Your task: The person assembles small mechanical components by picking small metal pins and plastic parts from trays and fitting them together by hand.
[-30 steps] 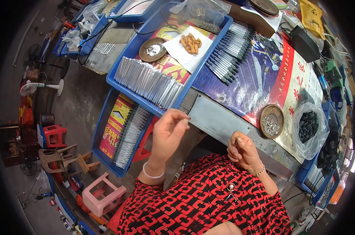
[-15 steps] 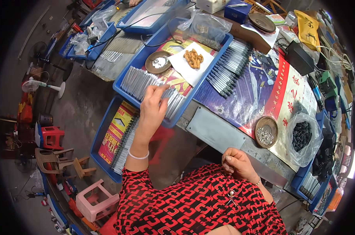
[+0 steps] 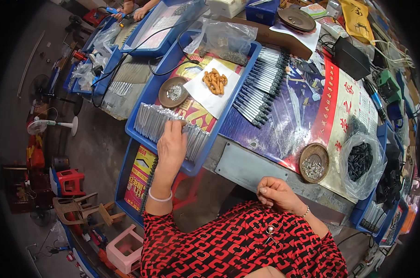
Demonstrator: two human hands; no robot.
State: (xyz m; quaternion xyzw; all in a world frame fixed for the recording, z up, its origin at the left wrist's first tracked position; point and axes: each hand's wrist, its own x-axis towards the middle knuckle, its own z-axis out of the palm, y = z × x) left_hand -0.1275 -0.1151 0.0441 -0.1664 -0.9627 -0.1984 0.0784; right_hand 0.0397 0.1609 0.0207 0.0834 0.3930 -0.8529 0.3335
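Note:
My left hand (image 3: 172, 146) reaches into a blue tray (image 3: 193, 167), its fingers bent together onto a long row of thin silver tubes (image 3: 152, 119). The fingertips pinch at the tops of the tubes; how many they grip is hidden. My right hand (image 3: 279, 194) hovers by the table's front edge, thumb pressed over curled fingers. Whatever it holds, if anything, does not show. The nearest small parts to it are silver tips in a round brown bowl (image 3: 313, 162). In the tray, another brown bowl (image 3: 173, 92) holds small bright pieces, next to brown twisted snacks (image 3: 214, 81) on white paper.
Dark-ended clear pen barrels (image 3: 261, 88) lie in rows right of the tray. A clear bag of black parts (image 3: 359, 161) stands at the right. A grey metal plate (image 3: 249, 164) lies along the front edge. A lower blue tray (image 3: 126, 187) and another person's hands (image 3: 129, 10) are at left.
The view has shifted slightly. My left hand stays over the silver tubes, its fingers now pointing more straight down the row. My right hand remains curled. Another person's hands show more at the top left.

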